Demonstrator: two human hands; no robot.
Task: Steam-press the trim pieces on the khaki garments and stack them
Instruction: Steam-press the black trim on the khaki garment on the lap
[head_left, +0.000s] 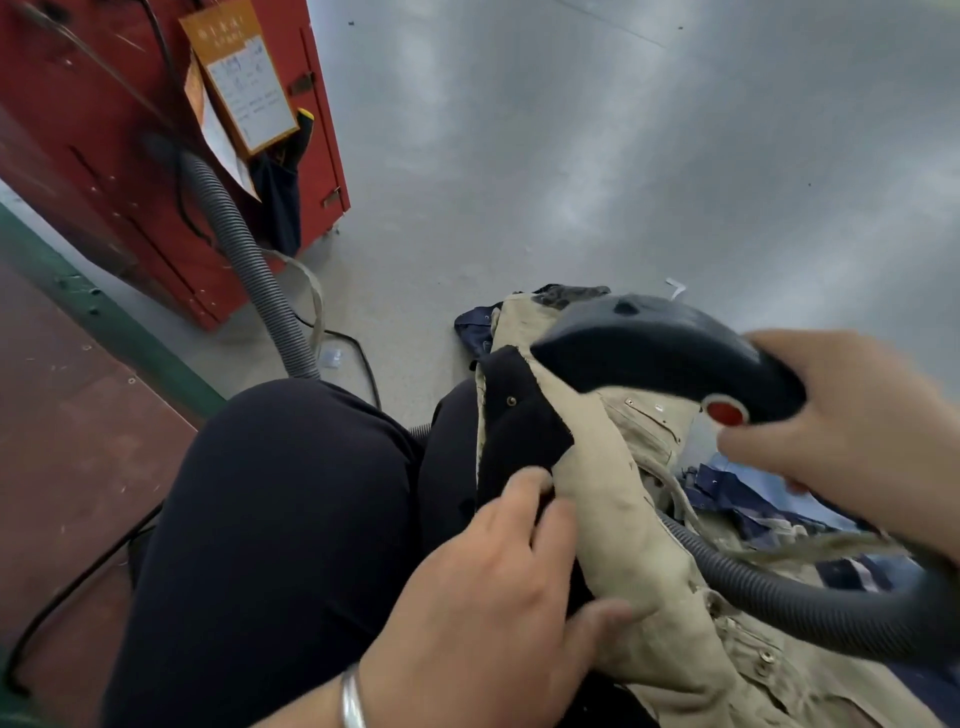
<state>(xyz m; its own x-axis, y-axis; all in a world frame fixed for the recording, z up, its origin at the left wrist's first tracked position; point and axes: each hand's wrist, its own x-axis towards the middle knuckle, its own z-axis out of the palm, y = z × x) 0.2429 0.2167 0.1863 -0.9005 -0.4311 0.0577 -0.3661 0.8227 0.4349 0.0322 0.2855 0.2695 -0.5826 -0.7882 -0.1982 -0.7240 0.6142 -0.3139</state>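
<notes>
Your left hand pinches the dark trim on the khaki garment over your lap; your right hand grips the steamer just above. Pull the trim flat and keep your fingertips clear of the steam.

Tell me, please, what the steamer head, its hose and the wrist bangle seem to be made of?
Steamer head: likely moulded plastic, dark with a smooth, slight sheen. Hose: probably flexible grey plastic, ribbed all along. Bangle: looks like polished silver-coloured metal, showing bright reflections.
</notes>
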